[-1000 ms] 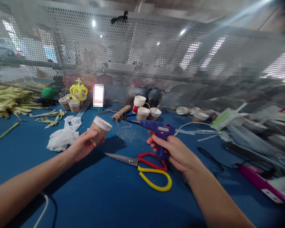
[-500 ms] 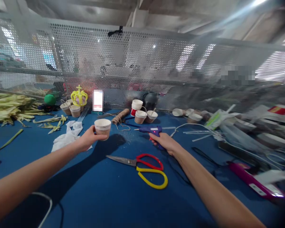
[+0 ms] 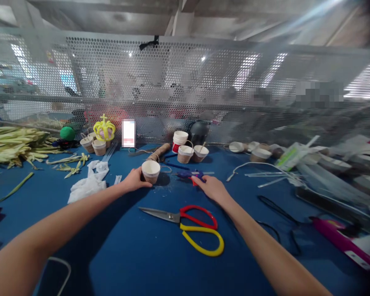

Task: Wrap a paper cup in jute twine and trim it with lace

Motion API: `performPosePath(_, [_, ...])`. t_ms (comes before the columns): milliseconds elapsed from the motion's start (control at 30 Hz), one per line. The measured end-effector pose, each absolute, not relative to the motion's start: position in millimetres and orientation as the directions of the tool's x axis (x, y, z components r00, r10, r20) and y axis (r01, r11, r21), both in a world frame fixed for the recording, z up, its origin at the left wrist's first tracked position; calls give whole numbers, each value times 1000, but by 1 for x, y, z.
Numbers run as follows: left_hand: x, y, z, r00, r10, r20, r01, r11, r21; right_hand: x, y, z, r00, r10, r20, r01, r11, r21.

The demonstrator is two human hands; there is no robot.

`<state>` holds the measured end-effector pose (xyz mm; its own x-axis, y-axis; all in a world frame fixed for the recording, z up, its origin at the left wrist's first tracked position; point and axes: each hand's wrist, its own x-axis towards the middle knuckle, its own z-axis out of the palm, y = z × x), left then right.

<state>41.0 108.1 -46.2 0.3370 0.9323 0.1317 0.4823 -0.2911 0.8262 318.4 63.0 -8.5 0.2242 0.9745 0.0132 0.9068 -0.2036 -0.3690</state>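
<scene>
My left hand is wrapped round a small twine-covered paper cup that stands upright on the blue table. My right hand rests on a blue glue gun lying flat on the table, fingers curled over its grip. Red and yellow scissors lie closer to me, between my forearms.
Behind the cup are a twine spool, several more cups and a dark kettle. A white plastic bag, a yellow crown and green leaves are on the left. Cables and clutter fill the right. A perforated metal screen backs the table.
My left hand carried the cup forward and set it upright on the table. My right hand lowered the glue gun from upright to lying flat, farther away.
</scene>
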Motion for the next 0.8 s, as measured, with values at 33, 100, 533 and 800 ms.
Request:
performPosePath(33, [36, 112, -44, 355, 928, 117, 539, -305, 785, 318, 63, -10, 226, 974, 12, 918, -209, -336])
performPosePath(100, [25, 122, -37, 367, 927, 78, 651, -316, 690, 317, 63, -13, 226, 974, 8, 936, -215, -278])
performPosePath(533, [31, 206, -29, 189, 980, 70, 956, -200, 213, 300, 27, 20, 4, 979, 204, 980, 37, -197])
performPosePath(800, [39, 214, -34, 136, 990, -33, 981, -129, 147, 297, 14, 12, 1, 950, 311, 874, 150, -462])
